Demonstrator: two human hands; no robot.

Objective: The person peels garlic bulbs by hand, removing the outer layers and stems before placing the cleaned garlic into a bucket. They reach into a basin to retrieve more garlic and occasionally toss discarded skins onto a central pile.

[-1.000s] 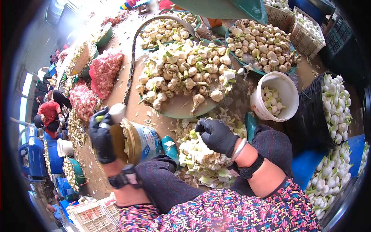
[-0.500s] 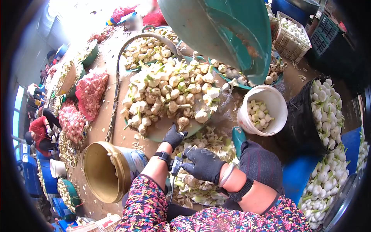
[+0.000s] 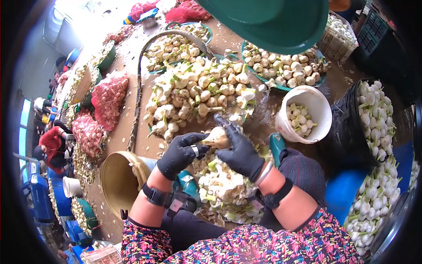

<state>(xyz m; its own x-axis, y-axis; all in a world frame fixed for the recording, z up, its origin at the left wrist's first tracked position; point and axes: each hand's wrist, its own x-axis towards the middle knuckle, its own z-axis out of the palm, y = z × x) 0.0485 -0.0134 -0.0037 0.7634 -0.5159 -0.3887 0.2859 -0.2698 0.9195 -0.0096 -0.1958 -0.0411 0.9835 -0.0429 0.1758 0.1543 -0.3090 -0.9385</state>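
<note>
A round, tan-skinned bulb with a short dry neck is held between the two hands, above a loose heap of pale papery peelings and green scraps. Its body is cupped by the black-gloved right hand: the fingers are curled over the far side and the thumb is set below, parted only by the bulb's width. The neck, turned leftward, is met by the bent, nearly closed fingers of the black-gloved left hand; how firmly it is pinched cannot be told. The body is probably steadied this way so that the neck is left within the left fingers' reach. The bulb is held over the heap perhaps so that loose skin is caught there. The large pile of untrimmed bulbs is set just beyond the hands, and a white plastic bucket holding cleaner bulbs is placed to the right, presumably for easy reach.
</note>
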